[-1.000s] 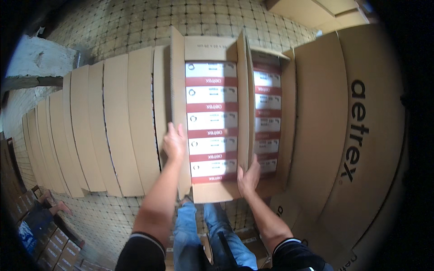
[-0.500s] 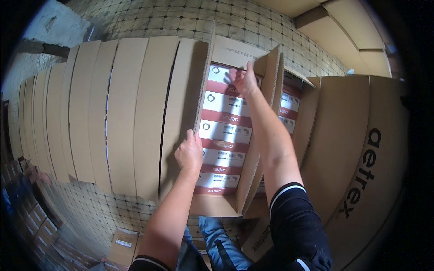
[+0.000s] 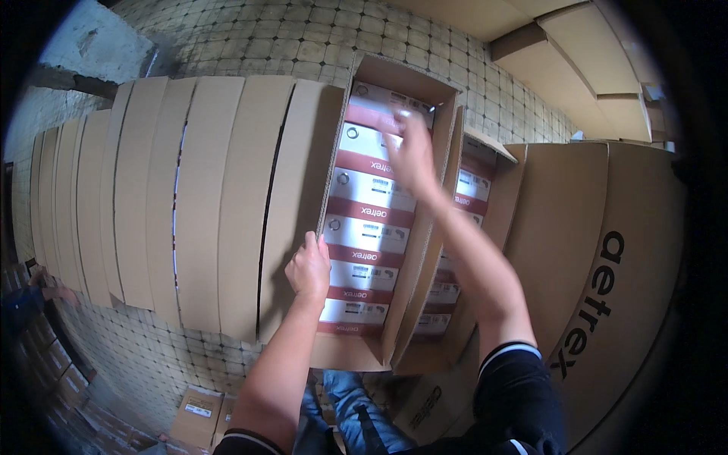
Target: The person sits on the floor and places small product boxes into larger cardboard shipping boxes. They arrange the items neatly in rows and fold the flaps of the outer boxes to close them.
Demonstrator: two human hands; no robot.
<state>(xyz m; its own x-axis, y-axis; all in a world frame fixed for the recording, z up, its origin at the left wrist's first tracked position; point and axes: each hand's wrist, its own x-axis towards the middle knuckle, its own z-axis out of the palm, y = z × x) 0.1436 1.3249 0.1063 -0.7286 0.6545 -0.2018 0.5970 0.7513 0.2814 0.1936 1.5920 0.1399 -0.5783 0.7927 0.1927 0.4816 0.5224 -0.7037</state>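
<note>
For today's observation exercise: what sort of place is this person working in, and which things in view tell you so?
Probably a warehouse or packing room. A long row of flattened cardboard cartons lies on the tiled floor, and both hands work at an open carton filled with stacked red-and-white boxes. More cartons lie around.

Bare forearms run up to short black sleeves [image 3: 516, 379], each edged with a thin white stripe at the cuff. Below, blue jeans [image 3: 356, 402] cover the legs.
</note>
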